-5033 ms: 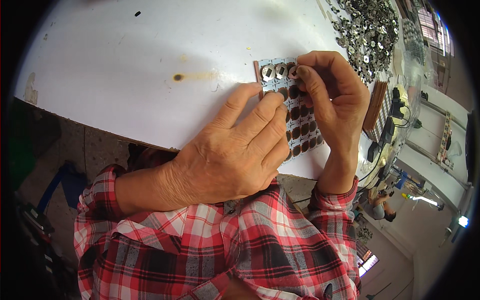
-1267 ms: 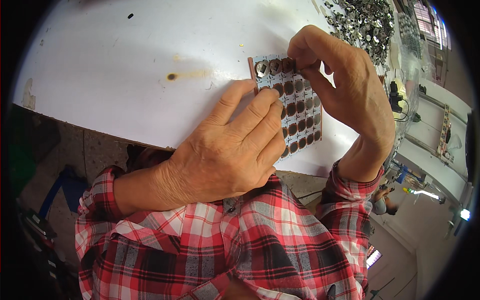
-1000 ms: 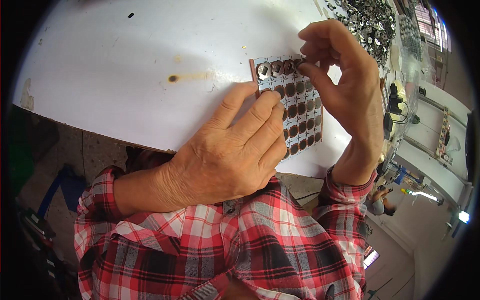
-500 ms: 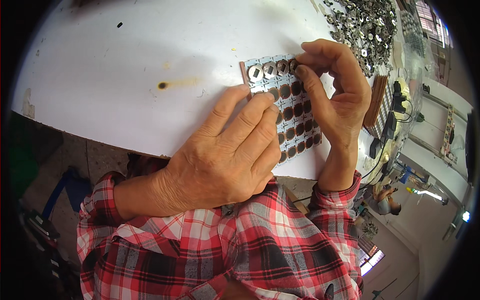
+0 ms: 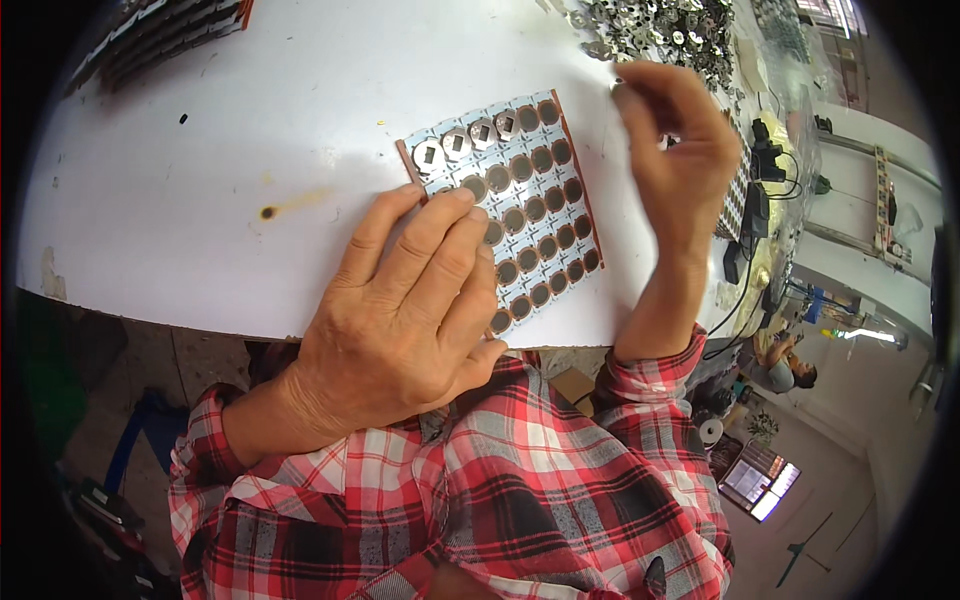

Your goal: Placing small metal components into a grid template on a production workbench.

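A light blue panel [image 5: 520,185] with brown edge strips lies on the white table, bearing rows of dark round spots. Several silver metal discs [image 5: 457,144] with square cut-outs sit along its far row, and the last spots of that row are bare. My left hand [image 5: 400,290] lies over the panel's left side with fingers stretched out, covering some spots. Whether anything small is under its fingertips is hidden. Off the panel's far right corner, my right hand [image 5: 685,135] hangs with thumb and fingers bent. It is smeared by motion, so its grip does not show.
Loose metal pieces [image 5: 665,40] are heaped at the far right. Stacked dark panels [image 5: 160,40] stand at the far left. Black plugs and cables [image 5: 765,160] run along the right edge. A small black bit [image 5: 183,119] lies on the table [image 5: 310,110]. A person [image 5: 775,365] is in the background.
My right hand has come off the panel's far row and moved away to the right. My left hand stays on the panel. The view has shifted, bringing the stacked panels into sight.
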### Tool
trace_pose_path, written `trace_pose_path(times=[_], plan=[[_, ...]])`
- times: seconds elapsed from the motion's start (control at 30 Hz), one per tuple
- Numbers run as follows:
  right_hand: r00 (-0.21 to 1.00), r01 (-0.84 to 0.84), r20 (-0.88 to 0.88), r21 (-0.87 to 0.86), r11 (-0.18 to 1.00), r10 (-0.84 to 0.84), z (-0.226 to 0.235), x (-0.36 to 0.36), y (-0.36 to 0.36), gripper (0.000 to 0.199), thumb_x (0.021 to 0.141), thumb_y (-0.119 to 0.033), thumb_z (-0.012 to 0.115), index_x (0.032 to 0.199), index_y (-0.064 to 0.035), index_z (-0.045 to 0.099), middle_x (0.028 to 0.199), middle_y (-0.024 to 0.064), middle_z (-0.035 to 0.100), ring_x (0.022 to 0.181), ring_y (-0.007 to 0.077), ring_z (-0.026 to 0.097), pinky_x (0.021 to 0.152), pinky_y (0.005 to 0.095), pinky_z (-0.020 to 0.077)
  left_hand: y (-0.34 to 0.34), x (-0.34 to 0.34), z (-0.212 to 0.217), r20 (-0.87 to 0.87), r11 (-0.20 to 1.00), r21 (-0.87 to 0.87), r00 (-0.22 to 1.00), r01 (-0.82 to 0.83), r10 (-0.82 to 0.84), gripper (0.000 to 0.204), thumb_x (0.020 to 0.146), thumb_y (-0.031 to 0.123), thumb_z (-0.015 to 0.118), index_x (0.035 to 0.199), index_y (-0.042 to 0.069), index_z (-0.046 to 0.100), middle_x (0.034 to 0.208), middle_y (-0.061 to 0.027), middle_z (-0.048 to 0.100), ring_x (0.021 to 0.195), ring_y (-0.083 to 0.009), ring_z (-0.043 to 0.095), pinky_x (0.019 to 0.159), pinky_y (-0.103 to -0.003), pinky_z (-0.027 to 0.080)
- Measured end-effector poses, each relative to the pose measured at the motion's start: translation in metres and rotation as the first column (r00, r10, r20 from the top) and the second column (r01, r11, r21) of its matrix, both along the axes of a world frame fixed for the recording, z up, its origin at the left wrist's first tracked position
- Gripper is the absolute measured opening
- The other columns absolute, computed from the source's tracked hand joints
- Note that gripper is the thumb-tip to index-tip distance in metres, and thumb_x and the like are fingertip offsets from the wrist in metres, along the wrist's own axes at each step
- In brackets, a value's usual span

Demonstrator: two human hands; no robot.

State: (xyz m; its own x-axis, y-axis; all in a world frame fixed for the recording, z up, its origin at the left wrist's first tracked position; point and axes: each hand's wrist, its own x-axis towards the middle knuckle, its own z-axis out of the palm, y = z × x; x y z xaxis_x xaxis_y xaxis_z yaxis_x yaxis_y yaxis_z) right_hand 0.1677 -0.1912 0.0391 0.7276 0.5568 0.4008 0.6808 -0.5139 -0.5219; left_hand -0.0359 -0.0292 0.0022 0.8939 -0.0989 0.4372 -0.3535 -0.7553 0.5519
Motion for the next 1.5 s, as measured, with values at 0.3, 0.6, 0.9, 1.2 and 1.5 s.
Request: trace_pose_path(times=[0.3,0.6,0.9,1.2,1.5], plan=[[0.993,0.115,0.021,-0.321,0.94,-0.115,-0.003,0.02,-0.018,0.014,0.09,-0.011,0.073,0.098,0.0001,0.076,0.078,0.0044,0.074,0.071,0.0087,0.065,0.068,0.0254,0.0519,0.0,0.001,-0.002,0.007,1.0,-0.004,1.0,0.0,0.0,0.059,0.069,0.034,0.081,0.105,-0.009,0.067,0.121,-0.0242,0.062,0.121,-0.0401,0.059,0.105,-0.058,0.047],[0.985,0.124,-0.102,-0.164,0.979,-0.142,-0.006,0.025,-0.022,0.013,0.092,-0.008,0.066,0.096,0.0003,0.074,0.078,0.0013,0.069,0.071,0.0081,0.058,0.069,0.0247,0.0482,0.001,0.001,-0.002,0.018,1.0,0.02,1.0,0.014,-0.014,0.057,0.075,0.038,0.078,0.106,-0.009,0.067,0.122,-0.024,0.063,0.122,-0.0398,0.059,0.105,-0.058,0.047],[0.994,0.07,0.105,-0.289,0.955,-0.041,-0.004,0.02,-0.012,0.013,0.099,-0.012,0.066,0.104,-0.0014,0.07,0.091,0.0031,0.073,0.072,0.0112,0.059,0.068,0.0278,0.0491,0.001,-0.001,-0.002,0.013,1.0,-0.005,1.0,0.002,-0.002,0.058,0.07,0.036,0.081,0.105,-0.008,0.067,0.122,-0.0236,0.063,0.122,-0.0397,0.059,0.106,-0.058,0.047],[0.668,0.018,-0.701,0.351,0.936,0.25,0.008,-0.013,0.01,0.017,0.102,-0.012,0.065,0.104,0.0046,0.067,0.092,0.0092,0.071,0.066,0.0119,0.067,0.054,0.0255,0.056,-0.002,0.002,-0.002,0.027,0.999,-0.032,1.0,-0.006,0.007,0.058,0.066,0.032,0.083,0.104,-0.008,0.067,0.121,-0.0242,0.063,0.122,-0.0396,0.059,0.105,-0.058,0.048],[0.709,-0.211,-0.625,0.254,0.944,0.327,0.005,-0.01,0.007,0.022,0.096,0.004,0.065,0.117,0.0051,0.072,0.097,0.0053,0.071,0.086,0.0089,0.067,0.076,0.0225,0.0559,-0.004,0.001,-0.006,0.045,0.999,-0.033,0.999,-0.025,0.026,0.057,0.065,0.032,0.081,0.102,-0.008,0.067,0.119,-0.0245,0.065,0.121,-0.0391,0.06,0.104,-0.058,0.048]])
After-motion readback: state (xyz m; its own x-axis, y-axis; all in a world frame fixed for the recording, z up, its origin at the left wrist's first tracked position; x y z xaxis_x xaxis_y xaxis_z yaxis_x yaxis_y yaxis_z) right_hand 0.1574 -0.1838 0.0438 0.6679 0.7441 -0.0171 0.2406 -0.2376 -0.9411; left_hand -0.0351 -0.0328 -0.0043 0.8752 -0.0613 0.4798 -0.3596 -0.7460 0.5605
